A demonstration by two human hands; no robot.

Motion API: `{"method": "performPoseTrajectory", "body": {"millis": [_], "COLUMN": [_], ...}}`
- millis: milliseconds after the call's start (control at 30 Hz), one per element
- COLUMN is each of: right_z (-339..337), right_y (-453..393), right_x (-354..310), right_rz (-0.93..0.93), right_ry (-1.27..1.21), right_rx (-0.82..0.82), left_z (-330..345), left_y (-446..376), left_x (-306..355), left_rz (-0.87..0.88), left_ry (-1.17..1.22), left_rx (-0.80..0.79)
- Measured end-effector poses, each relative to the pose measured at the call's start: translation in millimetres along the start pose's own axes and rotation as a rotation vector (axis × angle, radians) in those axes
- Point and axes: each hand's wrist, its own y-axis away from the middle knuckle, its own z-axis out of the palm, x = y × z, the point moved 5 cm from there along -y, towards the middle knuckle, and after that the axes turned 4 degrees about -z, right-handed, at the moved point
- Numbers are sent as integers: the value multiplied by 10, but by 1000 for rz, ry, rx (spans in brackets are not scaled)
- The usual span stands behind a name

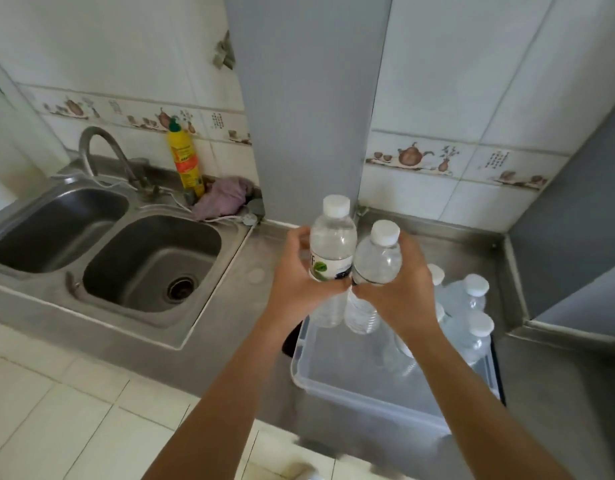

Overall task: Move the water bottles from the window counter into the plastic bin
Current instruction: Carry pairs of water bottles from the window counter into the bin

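Note:
My left hand (301, 278) grips a clear water bottle (332, 247) with a white cap and a green-marked label. My right hand (399, 292) grips a second clear water bottle (377, 261) with a white cap. Both bottles are upright, side by side and touching, held above the far left part of a clear plastic bin (354, 386). The bin sits on the steel counter (555, 393). Several more capped bottles (469, 306) stand inside the bin along its right side, partly hidden behind my right forearm.
A double steel sink (153, 261) with a curved tap (101, 150) lies to the left. A yellow detergent bottle (185, 161) and a purple cloth (223, 197) sit behind it. A grey pillar (306, 116) rises beyond the bottles. White floor tiles (56, 410) lie below.

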Motion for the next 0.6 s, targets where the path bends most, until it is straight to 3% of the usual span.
{"method": "performPoseTrajectory", "body": {"millis": [200, 300, 600], "right_z": [184, 270, 456], "right_y": [-203, -245, -148], "right_x": [426, 597, 737], "right_rz": [174, 268, 275], "right_ry": [180, 268, 375], "right_rx": [113, 76, 86], "left_z": [290, 380, 333], "left_y": [-400, -450, -510], "left_x": [-251, -418, -769], "left_rz": [60, 72, 34], "left_ry": [-88, -119, -416], "left_rx": [-199, -205, -228]}}
